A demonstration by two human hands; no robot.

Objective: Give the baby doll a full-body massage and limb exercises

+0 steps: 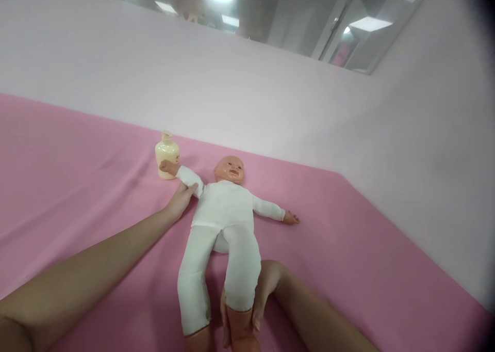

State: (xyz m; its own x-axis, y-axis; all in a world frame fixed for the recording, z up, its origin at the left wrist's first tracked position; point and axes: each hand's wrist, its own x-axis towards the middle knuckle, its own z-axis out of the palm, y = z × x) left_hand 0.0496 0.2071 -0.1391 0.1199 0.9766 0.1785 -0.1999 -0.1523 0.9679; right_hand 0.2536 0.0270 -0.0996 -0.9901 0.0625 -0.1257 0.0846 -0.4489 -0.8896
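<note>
A baby doll (224,205) with a white cloth body lies on its back, its head toward the wall and its feet toward me. My left hand (183,199) is closed around the upper part of the doll's arm on the left side, thumb on top. Lower down, my right hand (266,285) wraps from beneath around the doll's lower leg on the right side, with fingers showing on both sides of it. The doll's other arm stretches out to the right. Its feet are partly cut off by the bottom edge of the view.
A cream-coloured bottle (167,149) stands behind the doll's hand at the left. Pink cloth (96,171), wrinkled at the left, covers the table. Beyond it rises a pale wall (193,89) with a reflective glass panel (297,19) above.
</note>
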